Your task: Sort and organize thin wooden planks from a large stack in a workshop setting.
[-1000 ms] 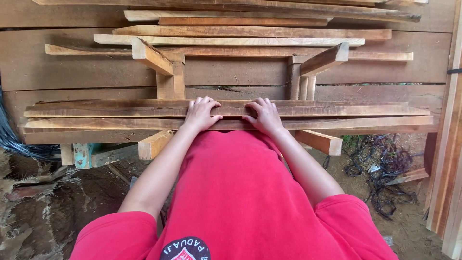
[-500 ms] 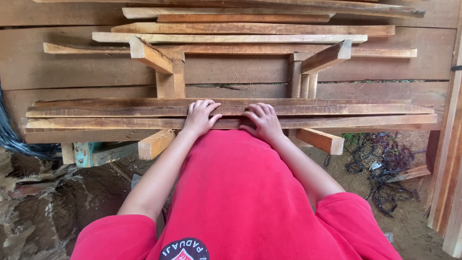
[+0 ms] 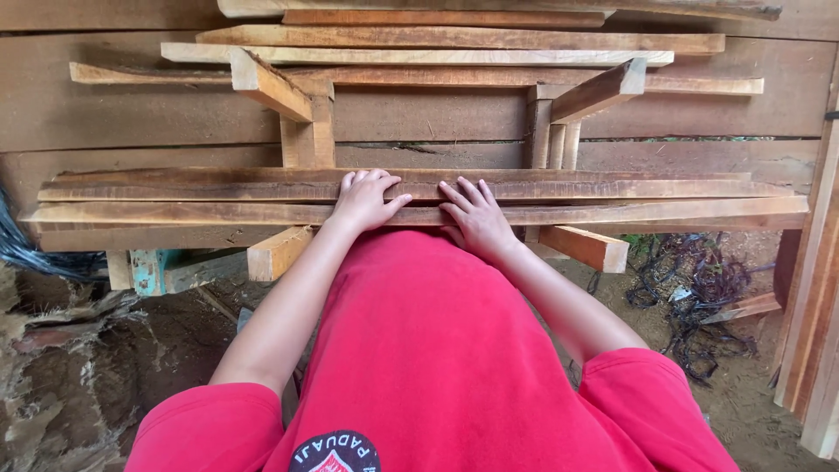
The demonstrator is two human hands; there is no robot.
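- A wall of broad brown boards [image 3: 131,114] filled the background, with a bare dirt floor [image 3: 105,376] below it and more timber leaning upright at the right edge [image 3: 817,288].
- A rough wooden rack stood against that wall: two short brackets [image 3: 271,86] jutted out up top and carried an upper stack of long thin planks [image 3: 454,39].
- Lower brackets, their cut ends [image 3: 278,253] pointing toward the camera, carried the lower stack of long planks [image 3: 612,199], which ran nearly the full width of the view.
- The person's red shirt [image 3: 437,350] took up the lower middle.
- A tangle of dark wire [image 3: 690,297] lay on the dirt at the right.
- The left hand [image 3: 365,199] lay palm down on the lower stack, fingers curled over the front plank's top edge, pressing rather than gripping.
- The right hand [image 3: 476,217] lay just beside it on the same planks, flat with fingers spread, closed on nothing; the two hands were near but apart.
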